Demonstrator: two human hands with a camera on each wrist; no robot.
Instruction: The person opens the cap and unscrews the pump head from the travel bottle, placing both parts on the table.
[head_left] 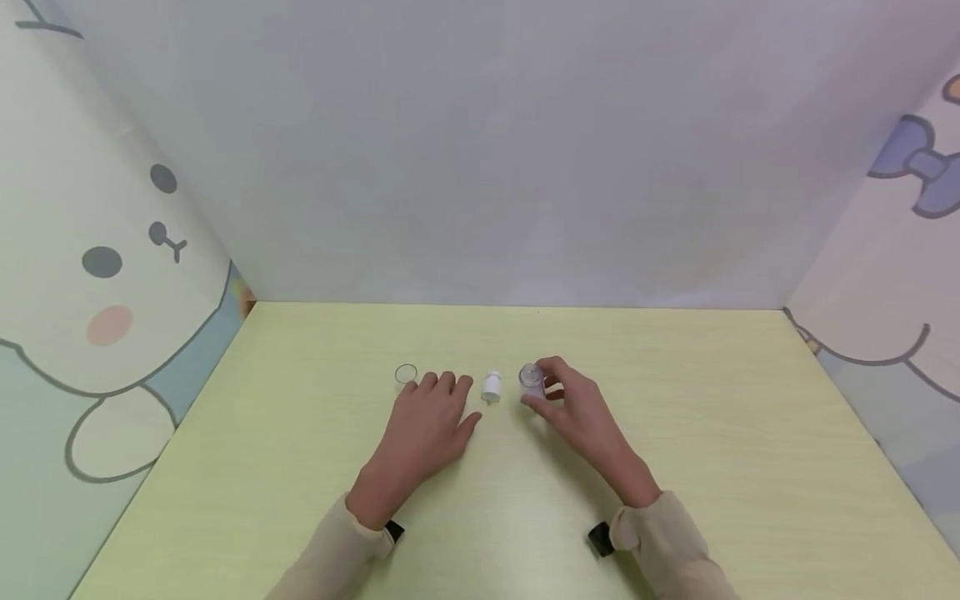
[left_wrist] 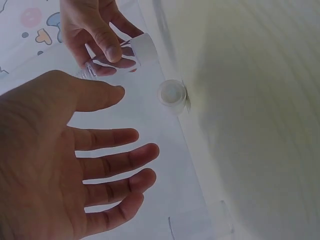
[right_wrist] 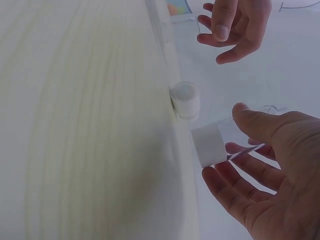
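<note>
My right hand point(head_left: 576, 412) holds a small clear bottle point(head_left: 532, 383) between thumb and fingers. In the right wrist view the bottle's white bottom part point(right_wrist: 209, 145) faces the table, and its clear threaded neck point(left_wrist: 89, 71) shows in the left wrist view. Whether its base touches the table I cannot tell. Between the hands a small white cylindrical piece point(head_left: 491, 387), perhaps a pump or spray top, stands on the table. My left hand point(head_left: 429, 427) is held with fingers spread and nothing in them. Just past its fingertips is a clear round cap point(head_left: 406, 373), partly cut off in the left wrist view.
The pale wood-grain table point(head_left: 712, 433) spreads out around the hands. A plain light backdrop point(head_left: 510, 167) rises behind it, with cartoon-printed panels point(head_left: 112, 208) at the left and right sides.
</note>
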